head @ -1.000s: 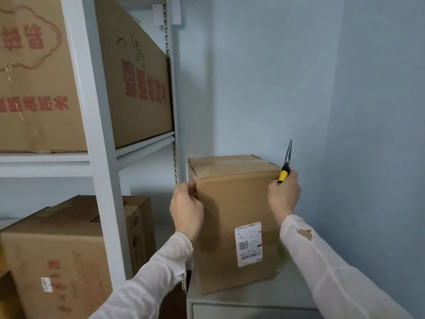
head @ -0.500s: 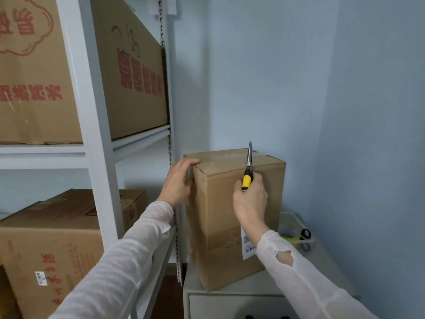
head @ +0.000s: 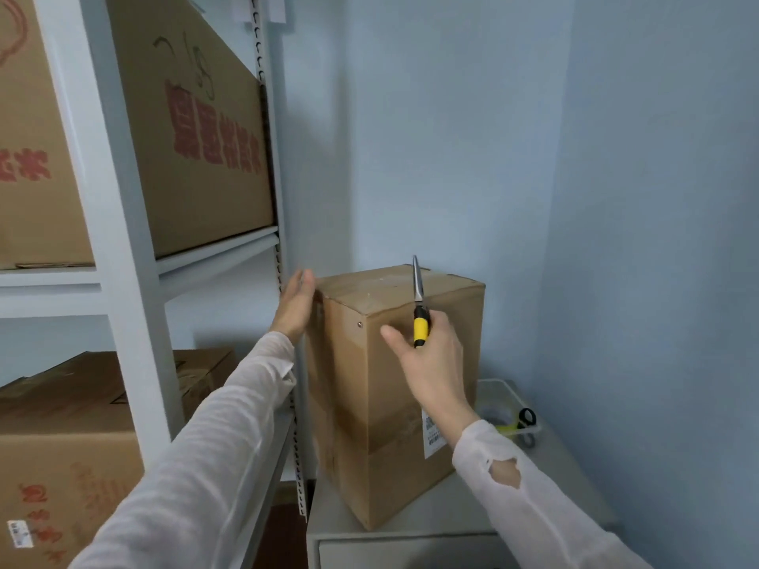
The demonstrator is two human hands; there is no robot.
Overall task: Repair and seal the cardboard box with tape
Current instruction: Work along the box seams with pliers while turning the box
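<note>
Tall brown cardboard box point(head: 390, 466), white barcode label point(head: 433, 439) unreadable, left hand point(head: 293, 308) flat against its side, right hand point(head: 433, 363) gripping yellow-handled metal blade point(head: 421, 328)

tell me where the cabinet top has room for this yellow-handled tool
Bare cabinet top lies right of the cardboard box, in front of the clear tray, and in a thin strip along the front edge. Behind, the tray fills the corner; left, the box sits close to the shelving rack.
</note>
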